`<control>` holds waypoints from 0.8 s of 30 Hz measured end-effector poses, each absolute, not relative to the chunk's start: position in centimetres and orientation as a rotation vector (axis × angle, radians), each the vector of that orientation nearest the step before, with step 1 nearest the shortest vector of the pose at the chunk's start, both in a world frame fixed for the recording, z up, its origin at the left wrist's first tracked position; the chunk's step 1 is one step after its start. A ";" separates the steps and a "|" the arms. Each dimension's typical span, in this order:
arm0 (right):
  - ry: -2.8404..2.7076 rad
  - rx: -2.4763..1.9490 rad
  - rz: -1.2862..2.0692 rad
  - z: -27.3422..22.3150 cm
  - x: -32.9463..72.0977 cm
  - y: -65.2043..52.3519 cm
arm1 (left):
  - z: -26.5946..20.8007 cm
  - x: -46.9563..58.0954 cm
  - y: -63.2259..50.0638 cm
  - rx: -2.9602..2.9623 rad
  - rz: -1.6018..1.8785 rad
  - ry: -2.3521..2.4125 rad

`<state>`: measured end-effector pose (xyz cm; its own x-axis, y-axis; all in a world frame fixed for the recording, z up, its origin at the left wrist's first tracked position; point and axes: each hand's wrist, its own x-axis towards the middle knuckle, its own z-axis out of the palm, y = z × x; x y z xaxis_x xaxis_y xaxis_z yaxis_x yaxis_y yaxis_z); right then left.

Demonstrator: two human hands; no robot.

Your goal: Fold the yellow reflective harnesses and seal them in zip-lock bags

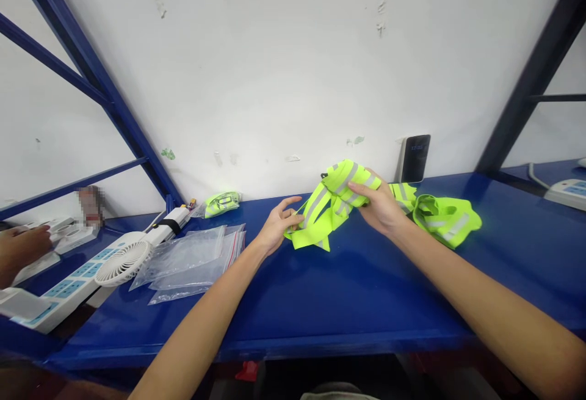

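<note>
My right hand grips a bunched fluorescent yellow reflective strap with silver-grey stripes, its thumb on top. A hanging length of the same strap runs to my left hand, which pinches it between thumb and fingers. The strap is held up over the blue table, and a small black piece shows at its upper left edge. Just beyond my right wrist lies a second heap of yellow reflective strap on the table. Whether this heap joins the held strap cannot be told, since my hand covers the place between.
Clear plastic zip bags lie left of my left forearm, with a packed yellow strap behind them. Further left are a white fan, a power strip and another person's hand. A phone leans against the wall.
</note>
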<state>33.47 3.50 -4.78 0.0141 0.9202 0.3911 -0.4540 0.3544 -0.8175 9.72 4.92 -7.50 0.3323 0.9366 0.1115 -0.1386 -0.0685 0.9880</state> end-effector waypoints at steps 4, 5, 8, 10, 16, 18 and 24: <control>-1.065 -0.546 1.160 -4.8 33.4 3.5 | -8.0 9.5 5.5 1.621 1.056 0.950; -1.062 -0.551 1.155 -4.8 33.4 3.5 | -8.2 9.5 5.7 1.658 1.053 0.950; -1.063 -0.561 1.140 -4.9 33.4 3.6 | -9.1 9.7 6.2 1.586 1.067 0.904; -1.067 -0.565 1.132 -4.9 33.5 3.6 | -9.4 9.8 6.2 1.407 1.078 0.837; -1.051 -0.580 1.080 -4.8 33.6 3.7 | -9.0 9.9 5.8 1.315 0.936 0.646; -1.059 -0.595 1.057 -4.8 33.5 3.6 | -9.0 9.9 5.9 1.429 0.860 0.712; -1.049 -0.631 1.008 -4.9 33.2 3.5 | -9.4 10.3 5.9 1.286 1.002 1.000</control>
<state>33.18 3.53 -4.88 0.1459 0.9026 0.4049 -0.3686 0.4294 -0.8245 10.25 5.94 -9.44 0.2687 0.9630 -0.0220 -0.0246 0.0297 0.9993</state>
